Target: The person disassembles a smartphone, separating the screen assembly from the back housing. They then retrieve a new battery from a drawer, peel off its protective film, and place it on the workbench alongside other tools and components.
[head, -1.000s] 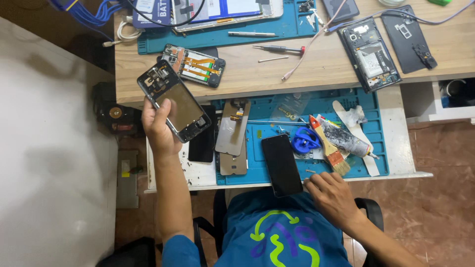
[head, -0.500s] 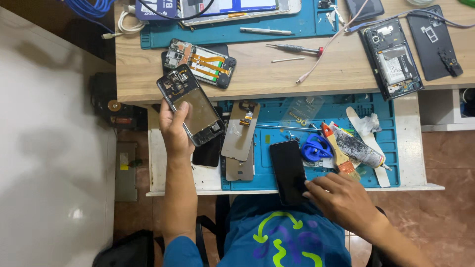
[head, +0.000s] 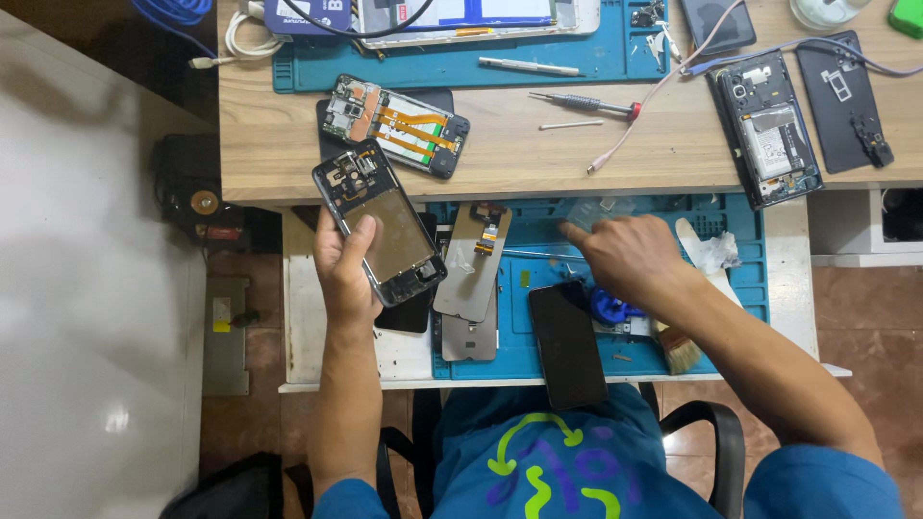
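My left hand (head: 344, 269) grips an opened phone frame (head: 380, 219) with its inner side up, thumb laid across it, held above the left end of the pull-out shelf. My right hand (head: 630, 258) reaches over the blue repair mat (head: 731, 288), fingers curled and pointing left toward a thin clear piece (head: 598, 211) on the mat; I cannot tell whether it pinches anything. A detached screen panel (head: 473, 264) with a flex cable lies between the hands. A black phone (head: 567, 344) rests face up at the mat's front edge.
On the wooden desk (head: 538, 154) lie another opened phone (head: 399, 127), a red-tipped screwdriver (head: 582, 102), a third opened phone (head: 766, 130) with its back cover (head: 846, 96), and a second blue mat (head: 461, 60). A brush (head: 678, 348) and blue tape (head: 608, 306) sit by my right wrist.
My right hand has come up from the mat's front edge and moved left over the tools to the mat's upper middle. The left hand still holds the phone frame.
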